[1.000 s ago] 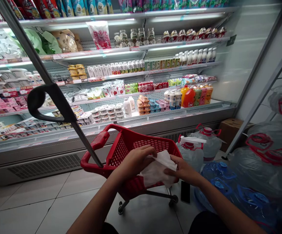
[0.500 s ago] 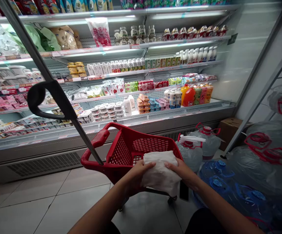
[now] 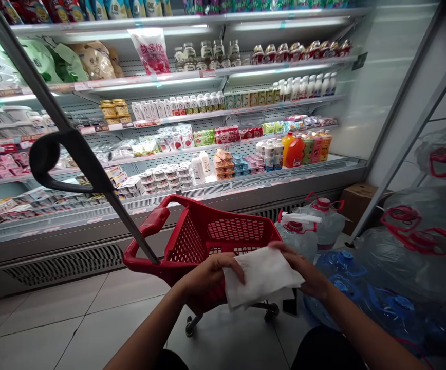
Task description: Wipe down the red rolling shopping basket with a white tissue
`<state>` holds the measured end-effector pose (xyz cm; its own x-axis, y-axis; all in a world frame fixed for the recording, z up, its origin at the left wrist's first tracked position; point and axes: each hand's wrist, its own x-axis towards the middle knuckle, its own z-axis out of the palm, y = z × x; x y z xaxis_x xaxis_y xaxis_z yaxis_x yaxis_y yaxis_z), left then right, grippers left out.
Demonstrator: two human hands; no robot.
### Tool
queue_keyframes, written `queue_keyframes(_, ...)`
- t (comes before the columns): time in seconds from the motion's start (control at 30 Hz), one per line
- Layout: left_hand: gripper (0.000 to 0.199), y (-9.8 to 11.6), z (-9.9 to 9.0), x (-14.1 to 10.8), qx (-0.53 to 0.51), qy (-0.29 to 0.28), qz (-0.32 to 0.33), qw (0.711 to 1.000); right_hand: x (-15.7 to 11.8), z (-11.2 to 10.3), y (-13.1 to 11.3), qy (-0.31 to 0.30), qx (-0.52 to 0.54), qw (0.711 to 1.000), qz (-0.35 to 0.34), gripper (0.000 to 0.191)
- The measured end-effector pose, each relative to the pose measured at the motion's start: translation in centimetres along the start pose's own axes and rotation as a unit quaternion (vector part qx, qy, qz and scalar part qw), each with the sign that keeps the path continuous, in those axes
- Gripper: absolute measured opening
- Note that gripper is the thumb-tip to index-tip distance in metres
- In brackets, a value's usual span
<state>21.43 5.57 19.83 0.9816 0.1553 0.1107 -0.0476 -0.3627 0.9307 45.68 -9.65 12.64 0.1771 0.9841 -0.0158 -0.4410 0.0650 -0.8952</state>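
A folded white cloth point(image 3: 261, 275) is between my hands, over the near side of a red shopping cart point(image 3: 188, 239). My left hand point(image 3: 217, 272) grips the cloth's left edge, thumb on top and fingers beneath. My right hand point(image 3: 294, 259) is closed on the upper right edge of the cloth, its fingers partly hidden behind it. The cart's basket shows its perforated red walls. A grey pole with a black looped handle point(image 3: 69, 159) slants down to the cart's handle end.
Refrigerated shelves point(image 3: 192, 149) with bottles, tubs and packs run behind the cart. Large water bottles point(image 3: 342, 262) crowd the floor at right, near a cardboard box point(image 3: 357, 205) and a slanting metal post. A dark flat object point(image 3: 290, 304) lies on the tiles.
The cloth has tilted and looks flatter. My right hand has moved up and right to its upper edge, and the left fingers have curled further over it. The view has shifted slightly.
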Motion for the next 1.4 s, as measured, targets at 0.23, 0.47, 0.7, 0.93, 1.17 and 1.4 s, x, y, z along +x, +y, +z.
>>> queue_keyframes(0.23, 0.021, -0.9, -0.8, 0.7, 0.040, -0.046, 0.005, 0.998, -0.8, 0.9, 1.6, -0.093, 0.071, 0.989, 0.093, 0.083)
queue_keyframes(0.47, 0.026, -0.8, -0.8, 1.7, 0.132, -0.099, -0.009, 0.986, -1.1, 1.1, 4.0, -0.072, 0.126, 0.976, 0.162, 0.052)
queue_keyframes(0.7, 0.031, -2.9, -2.6, -1.4, 0.448, 0.134, -0.040, 0.883, -0.3, -6.4, 2.7, 0.242, -0.226, 0.933, -0.139, 0.049)
queue_keyframes(0.93, 0.020, -8.7, -0.8, -3.0, 0.674, 0.128, -0.123, 0.717, 0.3, -7.5, 11.2, 0.183, -0.682, 0.639, -0.306, 0.083)
queue_keyframes(1.17, 0.023, -10.3, -0.6, -3.0, 0.697, 0.170, -0.083, 0.692, 3.9, 4.0, 14.6, 0.146, -0.707, 0.608, -0.330, 0.087)
queue_keyframes(1.4, 0.036, -9.6, -1.1, -3.9, 0.687, 0.191, -0.053, 0.699, 4.2, 3.4, 14.0, 0.054, -0.733, 0.569, -0.369, 0.083)
